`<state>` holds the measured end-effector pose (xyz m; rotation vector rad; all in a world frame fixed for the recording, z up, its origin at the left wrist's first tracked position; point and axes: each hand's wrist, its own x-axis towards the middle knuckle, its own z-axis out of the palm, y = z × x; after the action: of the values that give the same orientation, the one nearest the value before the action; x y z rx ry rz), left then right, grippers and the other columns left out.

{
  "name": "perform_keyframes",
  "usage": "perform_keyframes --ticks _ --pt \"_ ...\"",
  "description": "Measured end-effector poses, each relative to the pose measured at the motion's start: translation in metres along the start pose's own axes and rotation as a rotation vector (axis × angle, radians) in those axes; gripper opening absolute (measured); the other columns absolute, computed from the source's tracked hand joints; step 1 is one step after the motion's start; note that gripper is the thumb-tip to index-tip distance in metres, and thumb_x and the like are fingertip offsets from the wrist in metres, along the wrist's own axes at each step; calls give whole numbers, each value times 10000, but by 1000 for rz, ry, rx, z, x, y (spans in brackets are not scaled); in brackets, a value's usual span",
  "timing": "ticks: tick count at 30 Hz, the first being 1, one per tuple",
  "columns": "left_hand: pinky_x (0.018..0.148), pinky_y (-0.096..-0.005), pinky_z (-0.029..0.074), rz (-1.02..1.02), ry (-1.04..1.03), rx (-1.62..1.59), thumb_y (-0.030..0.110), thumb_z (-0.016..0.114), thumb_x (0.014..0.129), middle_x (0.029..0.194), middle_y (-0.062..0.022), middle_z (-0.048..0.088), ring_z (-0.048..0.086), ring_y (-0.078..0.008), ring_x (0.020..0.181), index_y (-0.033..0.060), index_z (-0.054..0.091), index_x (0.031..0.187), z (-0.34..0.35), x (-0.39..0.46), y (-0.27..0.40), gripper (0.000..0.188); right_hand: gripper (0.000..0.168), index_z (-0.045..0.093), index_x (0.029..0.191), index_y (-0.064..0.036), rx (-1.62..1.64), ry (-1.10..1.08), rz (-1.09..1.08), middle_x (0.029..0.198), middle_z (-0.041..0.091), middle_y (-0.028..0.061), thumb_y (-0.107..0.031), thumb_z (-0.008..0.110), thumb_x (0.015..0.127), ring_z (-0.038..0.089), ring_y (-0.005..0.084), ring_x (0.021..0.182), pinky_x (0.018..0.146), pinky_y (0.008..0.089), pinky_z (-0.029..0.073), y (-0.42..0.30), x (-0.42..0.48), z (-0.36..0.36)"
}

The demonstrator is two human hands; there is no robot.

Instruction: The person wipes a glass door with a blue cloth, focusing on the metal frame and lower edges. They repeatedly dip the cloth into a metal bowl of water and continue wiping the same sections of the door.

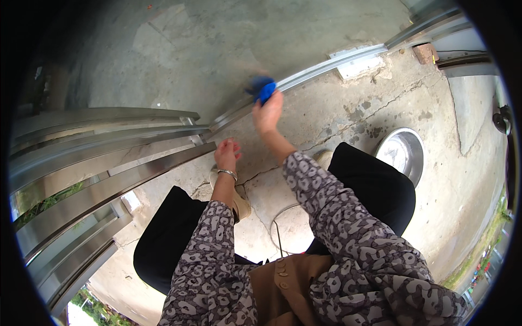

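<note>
My right hand (268, 114) grips a bright blue cloth (267, 91) against the foot of what looks like a large glass pane (191, 53), just above its metal bottom rail (330, 64). A darker, blurred blue patch beside the cloth seems to be its reflection. Lower and to the left is my left hand (226, 154), with a bracelet on the wrist. Its fingers are loosely curled and apart, holding nothing. It hovers by the end of a metal door frame bar (163, 161); whether it touches the bar is unclear.
A round metal basin (416, 157) stands on the cracked concrete floor (391, 106), right of my knee. Near the rail's far right end lies a brick (425, 53). Several metal frames (73, 232) rise along the left. Dark wet-looking spots mark the floor near the basin.
</note>
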<state>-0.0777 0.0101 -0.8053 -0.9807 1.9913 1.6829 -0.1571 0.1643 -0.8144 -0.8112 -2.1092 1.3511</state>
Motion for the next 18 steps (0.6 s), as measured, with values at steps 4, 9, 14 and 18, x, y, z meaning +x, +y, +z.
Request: perform_keyframes --ticks 4,9,14,18 --pt "584 -273 500 62 110 -127 250 541 970 891 -28 664 630 -129 760 87 633 1054 -14 13 1 206 479 438 1140 62 6 -132 62 1109 503 257 63 588 684 485 451 1061 935 467 411 -30 -40 16" --pt "644 -280 506 56 131 -297 226 550 957 933 -54 665 635 -140 800 66 633 1077 -7 22 -13 217 421 434 1114 20 -31 -236 25 1090 504 237 49 591 725 506 437 1014 890 459 433 -36 -72 28" --pt "805 -352 527 150 -15 -581 226 472 982 1066 -70 681 652 -247 964 106 618 1155 -34 70 -70 256 368 485 1052 0 -89 -585 -80 1070 546 237 2 618 709 512 435 1038 888 462 453 -67 -100 27" --pt "731 -306 533 86 -99 -730 159 530 952 1006 -84 678 665 -220 887 89 640 1097 -53 84 -85 195 406 505 1099 -1 106 -566 -62 1015 589 234 -13 624 711 578 427 937 857 445 487 -85 -107 16"
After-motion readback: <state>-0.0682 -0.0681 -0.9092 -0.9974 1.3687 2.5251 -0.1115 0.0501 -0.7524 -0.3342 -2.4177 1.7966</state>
